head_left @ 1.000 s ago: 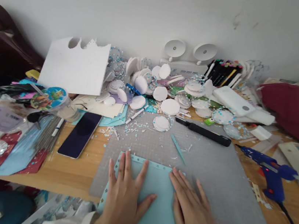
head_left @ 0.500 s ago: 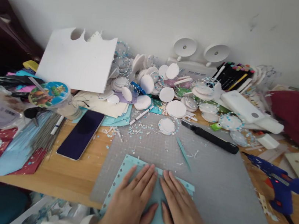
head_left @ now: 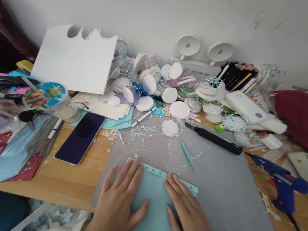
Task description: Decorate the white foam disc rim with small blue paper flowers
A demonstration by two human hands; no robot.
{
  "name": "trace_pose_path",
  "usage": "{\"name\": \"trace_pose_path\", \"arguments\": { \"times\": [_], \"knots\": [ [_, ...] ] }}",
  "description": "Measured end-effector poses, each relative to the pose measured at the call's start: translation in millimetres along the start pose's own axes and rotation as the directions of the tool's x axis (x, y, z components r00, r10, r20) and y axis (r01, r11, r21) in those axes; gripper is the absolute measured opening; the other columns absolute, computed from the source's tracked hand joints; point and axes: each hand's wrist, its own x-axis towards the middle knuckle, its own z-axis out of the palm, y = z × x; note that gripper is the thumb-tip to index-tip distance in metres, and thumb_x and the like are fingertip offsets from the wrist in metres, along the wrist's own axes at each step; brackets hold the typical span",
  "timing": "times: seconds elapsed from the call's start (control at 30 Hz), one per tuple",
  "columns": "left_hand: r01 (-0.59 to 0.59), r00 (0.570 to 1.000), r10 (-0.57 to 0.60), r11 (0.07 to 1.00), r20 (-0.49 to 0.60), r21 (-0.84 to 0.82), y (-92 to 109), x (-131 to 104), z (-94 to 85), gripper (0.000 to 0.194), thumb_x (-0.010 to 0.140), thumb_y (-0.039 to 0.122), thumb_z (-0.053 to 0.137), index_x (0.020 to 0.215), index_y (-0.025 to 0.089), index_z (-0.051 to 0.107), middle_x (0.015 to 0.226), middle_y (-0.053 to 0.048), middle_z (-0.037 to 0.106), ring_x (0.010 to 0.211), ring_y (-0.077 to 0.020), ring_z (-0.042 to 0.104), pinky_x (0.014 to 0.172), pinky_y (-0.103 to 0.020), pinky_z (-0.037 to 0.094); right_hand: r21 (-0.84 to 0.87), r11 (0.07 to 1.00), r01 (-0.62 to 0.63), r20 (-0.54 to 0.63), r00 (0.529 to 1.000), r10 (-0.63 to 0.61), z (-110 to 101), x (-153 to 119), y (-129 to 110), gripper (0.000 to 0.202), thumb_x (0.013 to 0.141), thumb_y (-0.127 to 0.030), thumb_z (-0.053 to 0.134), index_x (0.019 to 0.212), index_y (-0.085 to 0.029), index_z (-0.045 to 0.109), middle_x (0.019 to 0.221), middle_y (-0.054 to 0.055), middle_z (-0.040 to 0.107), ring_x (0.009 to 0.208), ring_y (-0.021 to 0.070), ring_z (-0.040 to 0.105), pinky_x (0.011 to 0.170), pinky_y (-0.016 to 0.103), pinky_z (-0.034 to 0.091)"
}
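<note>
A light blue sheet of paper (head_left: 149,206) lies on the grey cutting mat (head_left: 224,202) at the front. Along its far edge runs a strip with small dark flower shapes. My left hand (head_left: 121,199) rests flat on the sheet's left side, fingers spread, hiding the left edge. On the right side my right hand (head_left: 188,216) lies flat too, its fingertips by the far strip. A thin pointed teal paper sliver (head_left: 187,155) sits on the mat beyond the right hand. Farther back is a black-handled craft knife (head_left: 216,139).
A blue glue gun (head_left: 282,179) with a red light lies at the right, its cord trailing forward. To the left are a phone (head_left: 80,137) and a lidded plastic cup (head_left: 50,97). White paper discs (head_left: 179,110) pile up along the wall. Paper scraps litter the mat.
My left hand has slid left, away from the right hand, baring more of the sheet's middle and covering its left edge. The right hand stays nearly in place. The view has shifted slightly.
</note>
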Motion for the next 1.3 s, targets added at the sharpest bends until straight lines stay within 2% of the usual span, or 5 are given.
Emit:
{"name": "trace_pose_path", "arguments": {
  "times": [0.53, 0.73, 0.9, 1.03, 1.3],
  "knots": [
    [0.046, 0.995, -0.039, 0.996, -0.091, 0.079, -47.2, 13.7, -18.3, 0.059, 0.091, 0.034, 0.048, 0.145, 0.013, 0.033, 0.146, -0.013, 0.044, 0.143, -0.0333, 0.024, 0.113, -0.056, 0.018, -0.014, 1.0, -0.009, -0.023, 1.0, 0.009, 4.3, -0.4, -3.1, 0.054, 0.092, -0.019, 0.044, 0.144, -0.013, 0.034, 0.15, 0.006, 0.039, 0.137, 0.0219, 0.038, 0.101, 0.041, 0.049],
    [-0.133, 0.991, 0.132, 0.984, -0.009, -0.116, -14.5, 22.9, -42.6, 0.055, 0.095, 0.024, 0.043, 0.147, 0.015, 0.027, 0.157, -0.009, 0.022, 0.147, -0.0256, 0.013, 0.115, -0.044, 0.028, -0.012, 1.0, -0.001, -0.031, 1.0, 0.0, 5.9, -0.7, -3.5, 0.054, 0.091, -0.017, 0.042, 0.144, -0.012, 0.035, 0.149, 0.008, 0.04, 0.136, 0.0229, 0.04, 0.101, 0.043, 0.05],
    [-0.279, 0.935, 0.299, 0.952, 0.188, -0.127, 21.5, 17.7, -11.4, 0.066, 0.095, 0.046, 0.04, 0.15, 0.012, 0.022, 0.157, -0.012, 0.021, 0.145, -0.0293, 0.017, 0.114, -0.044, 0.03, 0.013, 1.0, -0.023, -0.012, 1.0, 0.023, 5.8, -1.6, -3.8, 0.054, 0.091, -0.017, 0.043, 0.144, -0.012, 0.035, 0.15, 0.008, 0.038, 0.137, 0.023, 0.038, 0.103, 0.043, 0.049],
    [-0.262, 0.931, 0.279, 0.96, 0.235, -0.101, 23.1, 14.8, 8.2, 0.072, 0.095, 0.051, 0.038, 0.151, 0.011, 0.017, 0.158, -0.014, 0.015, 0.146, -0.0298, 0.015, 0.115, -0.044, 0.025, 0.037, 0.997, -0.063, -0.017, 0.998, 0.064, 0.7, -6.2, 3.4, 0.053, 0.092, -0.02, 0.043, 0.144, -0.015, 0.033, 0.148, 0.007, 0.042, 0.136, 0.0222, 0.04, 0.103, 0.044, 0.047],
    [-0.262, 0.924, 0.284, 0.958, 0.258, -0.115, 18.1, 15.7, 6.0, 0.074, 0.094, 0.05, 0.041, 0.152, 0.012, 0.013, 0.159, -0.012, 0.012, 0.147, -0.0273, 0.013, 0.116, -0.041, 0.021, 0.093, 0.98, -0.175, -0.039, 0.983, 0.179, -11.1, -43.4, 32.3, 0.051, 0.094, -0.024, 0.044, 0.143, -0.022, 0.032, 0.14, 0.007, 0.052, 0.128, 0.0229, 0.049, 0.106, 0.048, 0.042]
  ]
}}
